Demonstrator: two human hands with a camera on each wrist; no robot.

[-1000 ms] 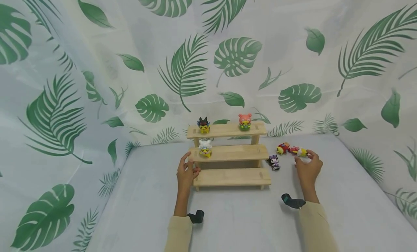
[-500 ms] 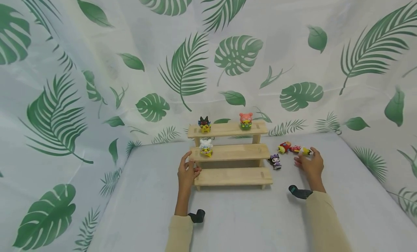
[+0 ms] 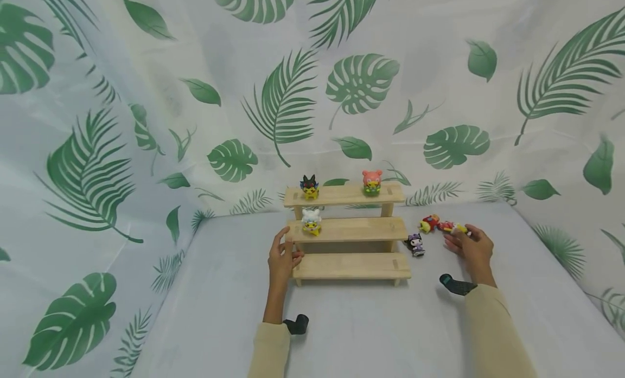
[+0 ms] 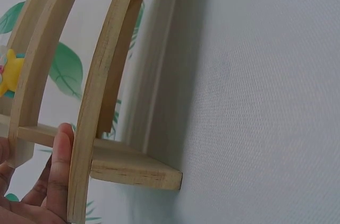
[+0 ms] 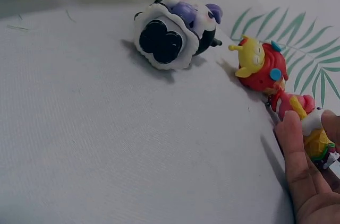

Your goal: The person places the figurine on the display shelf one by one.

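At the left end of the three-tier wooden shelf (image 3: 351,266) is my left hand (image 3: 280,264), thumb and fingers holding its side frame. The left wrist view has the fingers (image 4: 59,173) against the wood (image 4: 101,83). My right hand (image 3: 476,253) pinches a yellow-and-white figurine (image 3: 459,229) lying at the right; in the right wrist view, thumb and finger are on either side of that figurine (image 5: 314,135). Touching or very near it is a pink-and-red figurine (image 5: 291,102), beside a red-and-yellow one (image 5: 260,65). A purple-and-black figurine (image 5: 178,30) lies closer to the shelf.
On the top tier stand a black-eared figurine (image 3: 310,187) and a pink one (image 3: 372,183). A white-hatted figurine (image 3: 311,222) is on the middle tier's left. White cloth (image 3: 361,324) covers the table; a leaf-patterned curtain (image 3: 410,36) hangs behind.
My right hand has shifted slightly right, its fingers now closer about the yellow-and-white figurine. My left hand keeps its place on the shelf. The head view has shifted slightly.
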